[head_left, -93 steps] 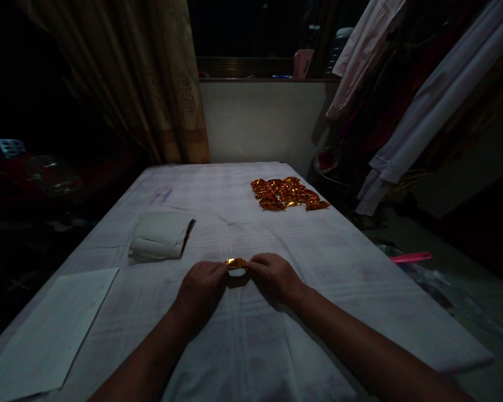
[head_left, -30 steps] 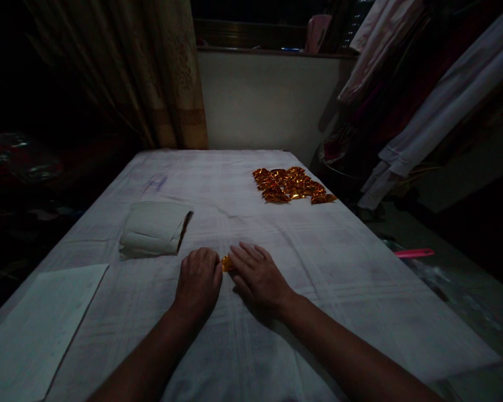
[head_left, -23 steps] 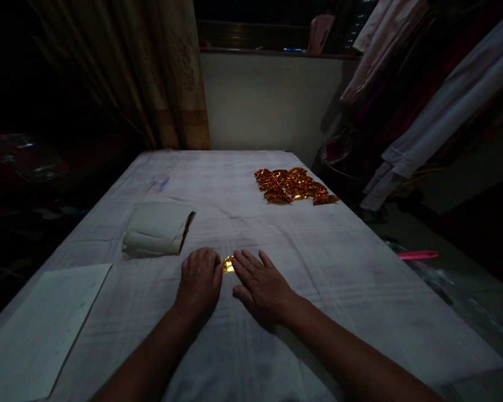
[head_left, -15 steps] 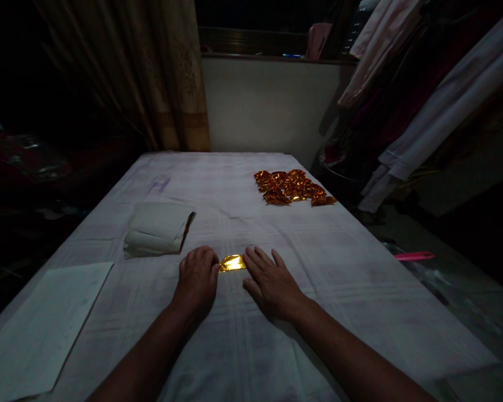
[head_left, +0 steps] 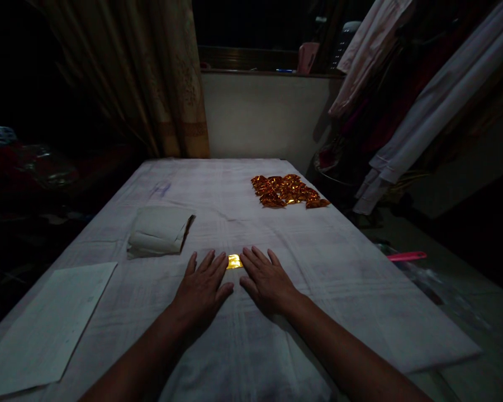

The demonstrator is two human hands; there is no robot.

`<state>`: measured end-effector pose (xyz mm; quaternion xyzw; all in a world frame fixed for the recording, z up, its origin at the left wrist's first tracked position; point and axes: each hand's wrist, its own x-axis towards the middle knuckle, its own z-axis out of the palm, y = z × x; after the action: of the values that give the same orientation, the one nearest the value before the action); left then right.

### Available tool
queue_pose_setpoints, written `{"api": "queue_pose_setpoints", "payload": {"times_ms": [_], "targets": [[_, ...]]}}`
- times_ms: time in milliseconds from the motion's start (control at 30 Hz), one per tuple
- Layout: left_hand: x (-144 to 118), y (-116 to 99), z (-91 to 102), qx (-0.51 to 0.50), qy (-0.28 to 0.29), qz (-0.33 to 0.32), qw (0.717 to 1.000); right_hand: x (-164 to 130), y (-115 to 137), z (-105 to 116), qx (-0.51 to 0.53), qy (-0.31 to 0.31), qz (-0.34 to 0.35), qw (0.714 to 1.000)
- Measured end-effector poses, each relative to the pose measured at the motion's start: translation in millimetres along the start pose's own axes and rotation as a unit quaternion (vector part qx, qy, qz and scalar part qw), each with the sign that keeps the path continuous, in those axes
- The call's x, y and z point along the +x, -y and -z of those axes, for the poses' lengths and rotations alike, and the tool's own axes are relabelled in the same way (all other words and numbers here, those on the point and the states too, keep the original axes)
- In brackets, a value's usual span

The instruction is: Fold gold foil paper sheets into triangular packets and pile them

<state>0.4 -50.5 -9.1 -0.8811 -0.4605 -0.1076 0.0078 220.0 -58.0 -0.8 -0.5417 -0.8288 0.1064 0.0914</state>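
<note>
A small folded piece of gold foil (head_left: 234, 261) lies flat on the white cloth-covered table (head_left: 243, 346). My left hand (head_left: 204, 286) rests palm down with fingers spread, its fingertips touching the foil's left end. My right hand (head_left: 267, 277) also lies flat with fingers apart, its fingertips at the foil's right end. Neither hand holds anything.
A pile of several folded gold foil pieces (head_left: 288, 191) sits at the far right of the table. A stack of whitish sheets (head_left: 159, 231) lies to the left, and a large paper sheet (head_left: 46, 326) at the near left. A curtain (head_left: 151, 78) hangs behind; clothes (head_left: 411, 100) hang on the right.
Both hands pinched the foil piece 3 s ago, then pressed it down. My right hand slid rightward, and my left hand has opened from curled to flat with spread fingers.
</note>
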Motion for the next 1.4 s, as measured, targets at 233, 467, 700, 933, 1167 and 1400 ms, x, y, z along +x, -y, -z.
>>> {"api": "queue_pose_setpoints", "payload": {"times_ms": [233,467,700,933,1167,1400], "targets": [[14,11,26.2,0.025,-0.022,-0.02,0.999,9,-4,6,-0.009,-0.029,0.015,0.999],[37,10,30.6,0.003,0.002,-0.047,0.999,18,-3,18,-0.016,-0.047,0.069,0.996],[35,16,34.1,-0.065,0.002,0.013,0.998,23,-6,14,0.032,-0.106,0.005,0.994],[22,4,37.3,-0.068,-0.032,0.078,0.994,30,-13,15,0.051,-0.118,-0.082,0.988],[5,-11,12.1,-0.001,-0.006,-0.036,0.999,26,0,9,0.014,-0.134,-0.084,0.987],[0,-10,-2.5,0.018,-0.006,-0.03,0.999,2,13,-2,-0.01,0.015,0.012,1.0]]}}
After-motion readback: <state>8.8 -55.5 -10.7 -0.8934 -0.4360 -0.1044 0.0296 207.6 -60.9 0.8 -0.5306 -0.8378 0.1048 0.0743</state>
